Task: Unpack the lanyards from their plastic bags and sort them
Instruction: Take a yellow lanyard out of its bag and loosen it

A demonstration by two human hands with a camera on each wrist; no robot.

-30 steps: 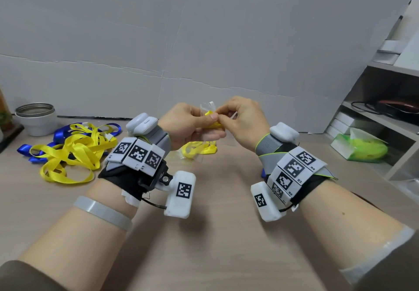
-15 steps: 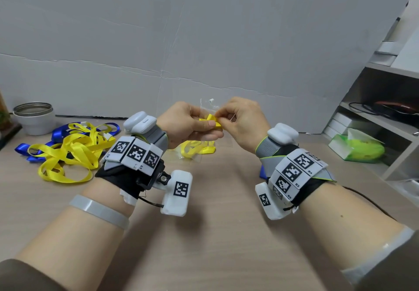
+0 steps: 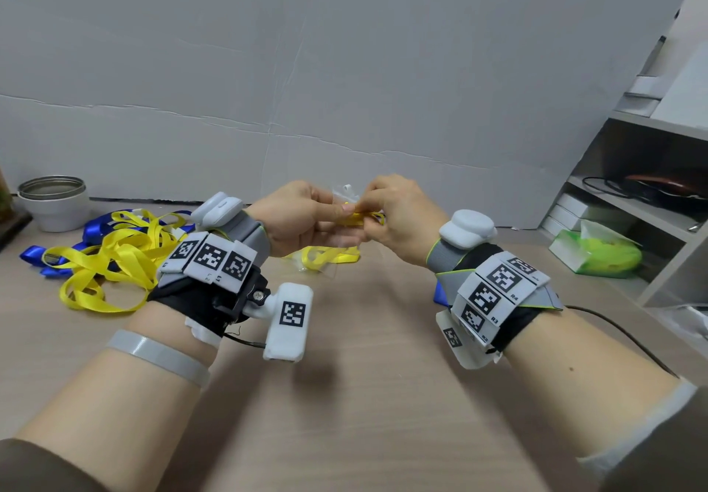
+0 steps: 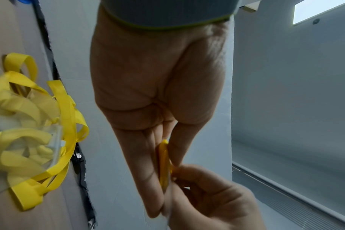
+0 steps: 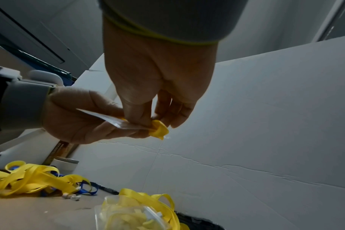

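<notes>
Above the counter (image 3: 364, 395), the left hand (image 3: 302, 215) pinches a small clear plastic bag (image 5: 116, 122) while the right hand (image 3: 402, 215) pinches the folded yellow lanyard (image 5: 159, 129) poking from its mouth, with another bagged yellow lanyard (image 3: 329, 256) lying just beyond and loose yellow and blue lanyards (image 3: 111, 257) piled at left.

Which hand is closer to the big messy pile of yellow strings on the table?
Left. The left hand is raised just right of the lanyard pile; the right hand is beyond it, farther right.
</notes>
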